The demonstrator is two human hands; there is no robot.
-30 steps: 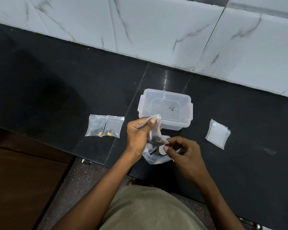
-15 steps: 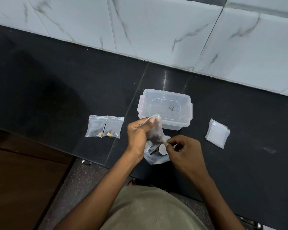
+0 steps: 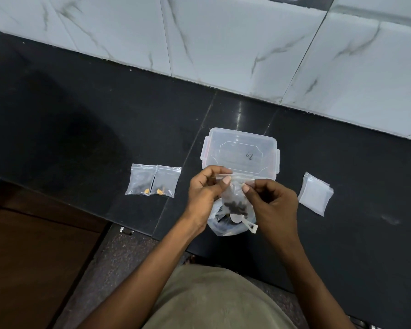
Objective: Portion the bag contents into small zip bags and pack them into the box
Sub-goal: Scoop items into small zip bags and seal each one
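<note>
right hand (image 3: 272,203) — now up off the scoop (image 3: 243,222), pinching the small zip bag (image 3: 235,193) top beside left hand (image 3: 205,189), also pinching — portion in, sealing likely next.

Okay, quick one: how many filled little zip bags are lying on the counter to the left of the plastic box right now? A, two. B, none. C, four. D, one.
A: two filled zip bags lie side by side on the dark counter, left of the plastic box, each with dark bits and a small yellow piece; a third bag is pinched at its top by the left hand and right hand.
</note>
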